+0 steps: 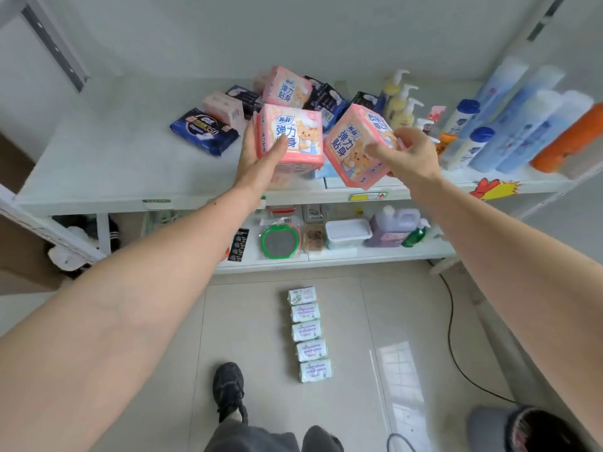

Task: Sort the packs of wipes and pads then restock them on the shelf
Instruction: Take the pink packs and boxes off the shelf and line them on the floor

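The left hand (pixel 261 154) grips one pink pack (pixel 288 135); the right hand (pixel 406 148) pinches another (pixel 354 141) (tilted); both should land squared, beside the third (pixel 284 86) on the shelf (pixel 107 164).

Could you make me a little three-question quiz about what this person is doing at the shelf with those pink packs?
1. True or false: each hand holds a pink pad pack.
2. How many green-and-white wipe packs lie in a row on the floor? A) three B) five C) seven
3. Fill in: the dark blue pad pack lies on the ___ shelf.

Key:
1. True: the left hand grips the upright pink pack, and the right hand grips the tilted pink pack.
2. B, five.
3. Upper, to the left of both hands.
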The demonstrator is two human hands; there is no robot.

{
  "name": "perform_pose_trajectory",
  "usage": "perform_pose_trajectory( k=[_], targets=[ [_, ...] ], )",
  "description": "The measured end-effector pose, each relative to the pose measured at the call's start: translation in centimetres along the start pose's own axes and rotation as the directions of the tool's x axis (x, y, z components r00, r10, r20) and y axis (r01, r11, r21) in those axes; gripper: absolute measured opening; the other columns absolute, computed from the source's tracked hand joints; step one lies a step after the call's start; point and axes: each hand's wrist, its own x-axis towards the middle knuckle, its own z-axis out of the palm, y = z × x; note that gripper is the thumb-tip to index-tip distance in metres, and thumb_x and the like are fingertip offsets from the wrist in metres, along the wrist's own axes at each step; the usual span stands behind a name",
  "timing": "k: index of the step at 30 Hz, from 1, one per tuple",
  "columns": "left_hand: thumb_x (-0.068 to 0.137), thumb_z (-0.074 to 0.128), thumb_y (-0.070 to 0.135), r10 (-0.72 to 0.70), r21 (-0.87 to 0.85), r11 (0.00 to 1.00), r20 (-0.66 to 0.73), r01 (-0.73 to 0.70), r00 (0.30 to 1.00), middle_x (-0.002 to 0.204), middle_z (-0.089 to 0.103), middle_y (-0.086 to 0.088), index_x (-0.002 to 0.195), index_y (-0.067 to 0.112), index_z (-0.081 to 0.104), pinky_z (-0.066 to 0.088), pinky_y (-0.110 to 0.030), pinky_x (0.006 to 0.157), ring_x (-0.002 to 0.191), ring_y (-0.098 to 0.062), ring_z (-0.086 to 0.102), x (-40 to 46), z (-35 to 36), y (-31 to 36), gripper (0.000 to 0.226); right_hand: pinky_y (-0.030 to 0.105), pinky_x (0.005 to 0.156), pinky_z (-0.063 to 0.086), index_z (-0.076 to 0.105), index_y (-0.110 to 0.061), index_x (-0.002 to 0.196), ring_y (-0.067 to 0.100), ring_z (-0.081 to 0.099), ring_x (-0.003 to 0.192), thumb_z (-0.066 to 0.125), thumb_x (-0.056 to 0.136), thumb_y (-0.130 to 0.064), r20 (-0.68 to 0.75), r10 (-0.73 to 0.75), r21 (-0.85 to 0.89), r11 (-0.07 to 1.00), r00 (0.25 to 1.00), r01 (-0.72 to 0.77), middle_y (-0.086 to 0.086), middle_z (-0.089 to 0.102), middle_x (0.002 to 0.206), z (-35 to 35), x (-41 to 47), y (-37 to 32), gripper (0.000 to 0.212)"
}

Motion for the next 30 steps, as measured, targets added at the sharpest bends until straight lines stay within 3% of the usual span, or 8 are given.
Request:
perform_pose_trajectory(
  k=[4, 6, 11, 14, 16, 20, 30],
  targets=[
    [0.083, 0.069, 0.044, -0.054, 0.054, 0.997, 0.001, 0.054, 0.999, 0.139, 0.051, 0.011, 0.147, 0.039, 0.026, 0.042, -0.044, 0.107, 0.123, -0.011, 0.053, -3.2, 3.4, -1.5, 0.078, 0.045, 0.073, 0.061, 0.064, -0.017, 0.098, 0.016, 0.071, 0.086, 0.079, 0.059, -0.043, 0.032, -0.002, 0.006, 1.0, 0.999, 0.002, -0.001, 0.07, 0.094, -3.6, -2.0, 3.2, 0.048],
    [0.085, 0.068, 0.044, -0.069, 0.082, 0.994, 0.009, 0.068, 0.998, 0.142, 0.048, 0.01, 0.147, 0.039, 0.026, 0.039, -0.041, 0.109, 0.126, -0.011, 0.049, -4.2, 4.8, -2.5, 0.076, 0.047, 0.072, 0.06, 0.064, -0.014, 0.1, 0.018, 0.071, 0.086, 0.078, 0.059, -0.043, 0.043, 0.014, 0.009, 1.0, 0.999, -0.014, 0.001, 0.069, 0.096, -4.8, -2.7, 5.0, 0.051],
    [0.089, 0.066, 0.034, -0.095, 0.116, 0.99, 0.076, 0.086, 0.993, 0.135, 0.05, 0.012, 0.147, 0.032, 0.029, 0.042, -0.015, 0.09, 0.117, -0.003, 0.05, -5.1, 8.0, -5.0, 0.069, 0.04, 0.076, 0.06, 0.063, -0.016, 0.109, 0.017, 0.069, 0.092, 0.08, 0.056, -0.048, 0.027, 0.097, -0.038, 0.995, 0.995, -0.096, 0.0, 0.067, 0.104, -6.5, -3.1, 9.7, 0.064],
    [0.087, 0.069, 0.033, -0.128, 0.13, 0.985, 0.108, 0.113, 0.986, 0.136, 0.051, 0.012, 0.146, 0.035, 0.032, 0.043, -0.023, 0.098, 0.119, -0.004, 0.051, -5.5, 9.5, -6.9, 0.07, 0.029, 0.063, 0.057, 0.065, -0.016, 0.108, 0.016, 0.071, 0.087, 0.08, 0.053, -0.052, 0.042, 0.122, -0.065, 0.991, 0.992, -0.12, 0.002, 0.07, 0.101, -7.7, -3.1, 12.6, 0.067],
    [0.087, 0.069, 0.031, -0.151, 0.136, 0.982, 0.129, 0.133, 0.98, 0.138, 0.05, 0.011, 0.146, 0.033, 0.032, 0.042, -0.025, 0.101, 0.122, -0.004, 0.05, -5.8, 10.6, -8.2, 0.07, 0.03, 0.059, 0.057, 0.066, -0.014, 0.105, 0.018, 0.072, 0.083, 0.081, 0.056, -0.047, 0.068, 0.13, -0.064, 0.99, 0.989, -0.125, 0.003, 0.071, 0.098, -8.4, -3.0, 14.6, 0.061],
    [0.088, 0.069, 0.028, -0.202, 0.166, 0.969, 0.123, 0.18, 0.972, 0.136, 0.049, 0.01, 0.147, 0.032, 0.031, 0.041, -0.02, 0.095, 0.119, -0.006, 0.049, -6.6, 13.2, -11.0, 0.071, 0.042, 0.076, 0.06, 0.064, -0.015, 0.107, 0.018, 0.071, 0.088, 0.084, 0.055, -0.047, 0.112, 0.185, -0.056, 0.982, 0.976, -0.18, 0.002, 0.071, 0.101, -9.6, -2.3, 19.6, 0.065],
    [0.087, 0.069, 0.035, -0.337, 0.159, 0.929, -0.016, 0.335, 0.942, 0.133, 0.053, 0.013, 0.141, 0.043, 0.031, 0.044, -0.039, 0.105, 0.12, -0.009, 0.054, -9.4, 20.5, -20.6, 0.066, 0.042, 0.087, 0.057, 0.058, -0.016, 0.122, 0.016, 0.068, 0.096, 0.084, 0.047, -0.048, 0.305, 0.239, -0.109, 0.971, 0.922, -0.215, -0.002, 0.067, 0.108, -11.8, 1.7, 31.0, 0.086]
  ],
)
